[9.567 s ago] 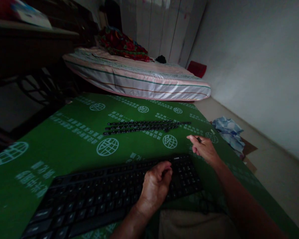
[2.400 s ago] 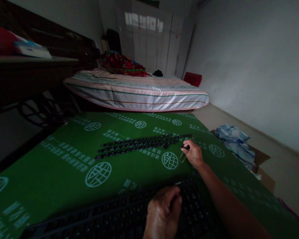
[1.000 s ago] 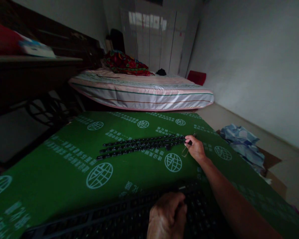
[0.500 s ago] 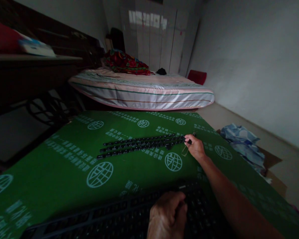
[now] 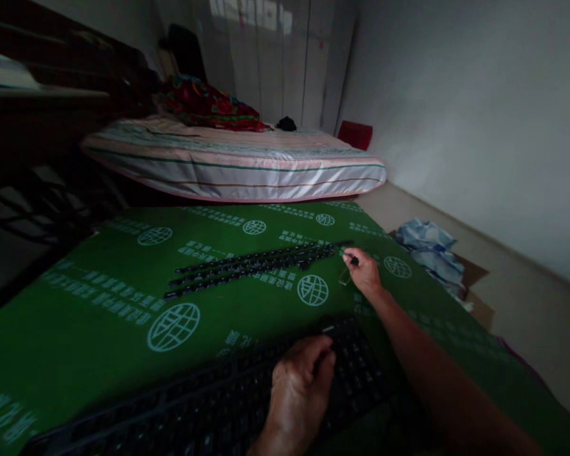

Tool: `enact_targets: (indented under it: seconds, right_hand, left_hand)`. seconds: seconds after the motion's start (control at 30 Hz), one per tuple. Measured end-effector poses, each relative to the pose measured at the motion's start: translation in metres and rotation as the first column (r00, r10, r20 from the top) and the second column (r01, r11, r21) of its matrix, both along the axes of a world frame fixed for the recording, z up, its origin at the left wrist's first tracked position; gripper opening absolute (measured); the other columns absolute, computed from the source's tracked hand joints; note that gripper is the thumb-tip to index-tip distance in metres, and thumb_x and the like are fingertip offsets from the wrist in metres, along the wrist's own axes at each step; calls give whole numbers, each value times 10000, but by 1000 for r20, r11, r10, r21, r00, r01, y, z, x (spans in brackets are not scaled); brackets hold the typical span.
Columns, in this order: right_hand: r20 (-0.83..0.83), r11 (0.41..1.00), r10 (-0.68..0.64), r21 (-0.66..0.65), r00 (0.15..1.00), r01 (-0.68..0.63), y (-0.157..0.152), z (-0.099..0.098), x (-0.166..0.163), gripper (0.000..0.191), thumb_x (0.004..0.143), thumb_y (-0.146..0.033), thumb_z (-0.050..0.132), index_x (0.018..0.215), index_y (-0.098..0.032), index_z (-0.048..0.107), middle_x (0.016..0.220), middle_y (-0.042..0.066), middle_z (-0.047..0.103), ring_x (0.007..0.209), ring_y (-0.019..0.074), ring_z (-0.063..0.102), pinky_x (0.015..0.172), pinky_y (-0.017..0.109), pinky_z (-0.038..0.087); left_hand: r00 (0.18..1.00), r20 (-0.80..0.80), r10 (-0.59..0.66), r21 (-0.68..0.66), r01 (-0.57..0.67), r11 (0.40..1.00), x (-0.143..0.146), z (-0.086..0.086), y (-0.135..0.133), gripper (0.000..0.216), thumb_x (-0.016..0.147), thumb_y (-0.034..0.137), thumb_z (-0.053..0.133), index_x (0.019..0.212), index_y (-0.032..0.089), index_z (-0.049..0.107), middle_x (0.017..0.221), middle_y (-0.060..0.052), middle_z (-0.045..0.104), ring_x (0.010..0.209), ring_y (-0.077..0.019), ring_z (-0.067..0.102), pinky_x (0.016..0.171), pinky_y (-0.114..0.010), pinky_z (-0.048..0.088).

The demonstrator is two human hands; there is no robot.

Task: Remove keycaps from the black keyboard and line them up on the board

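Note:
My right hand [image 5: 365,273] is closed, pinching a small black keycap [image 5: 354,260] over the green board, just beyond the right end of the keycap rows. A thin bent wire [image 5: 344,277] sticks out by its fingers; the rest of it is hidden. Several black keycaps [image 5: 247,265] lie in long rows on the board. Closer to me, a black keyboard [image 5: 356,361] sits at an angle. My left hand [image 5: 301,380] rests over its right part with fingers curled together, and what they hold, if anything, is hidden.
The green printed board [image 5: 171,326] forms the work surface. A bed [image 5: 247,171] with a striped sheet stands beyond it. Bluish cloth [image 5: 427,250] and cardboard [image 5: 477,310] lie on the floor at right. A dark table [image 5: 66,101] stands at left.
My right hand has drawn slightly right, away from the end of the keycap rows, with the keycap and wire. My left hand stays over the keyboard. The whole view has shifted.

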State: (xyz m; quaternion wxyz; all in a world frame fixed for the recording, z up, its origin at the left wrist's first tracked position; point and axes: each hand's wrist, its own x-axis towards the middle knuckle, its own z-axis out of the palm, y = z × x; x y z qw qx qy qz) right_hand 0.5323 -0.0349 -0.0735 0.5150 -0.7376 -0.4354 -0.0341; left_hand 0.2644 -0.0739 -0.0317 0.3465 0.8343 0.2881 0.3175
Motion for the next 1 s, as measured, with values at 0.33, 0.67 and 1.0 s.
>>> enact_targets:
  seconds: [0.33, 0.67, 1.0]
  right_hand:
    - [-338, 998, 54, -14, 940, -62, -88, 59, -66, 438, 864, -505, 396, 1222, -280, 509, 460, -69, 526, 363, 91, 518, 376, 186, 428]
    - [-188, 977, -200, 34, 962, 210, -129, 49, -115, 335, 891, -470, 364, 990, -262, 607, 586, -34, 574, 543, 126, 568, 602, 252, 450]
    - [-305, 930, -322, 78, 896, 360, -121, 31, -109, 373, 882, -498, 340, 819, -238, 599, 462, -59, 489, 491, 125, 536, 570, 230, 416]
  left_hand:
    - [999, -45, 15, -117, -20, 993, 14, -6, 14, 277, 751, 382, 543, 929, 215, 674, 889, -25, 730, 811, -204, 682, 789, -305, 531]
    - [997, -76, -3, -115, -6, 993, 22, -10, 24, 332, 724, 431, 566, 962, 222, 665, 903, -26, 723, 842, -216, 671, 791, -305, 503]
    - [991, -131, -8, -69, -1, 998, 26, -11, 28, 314, 730, 408, 559, 961, 219, 657, 877, -31, 724, 813, -208, 672, 753, -292, 499]
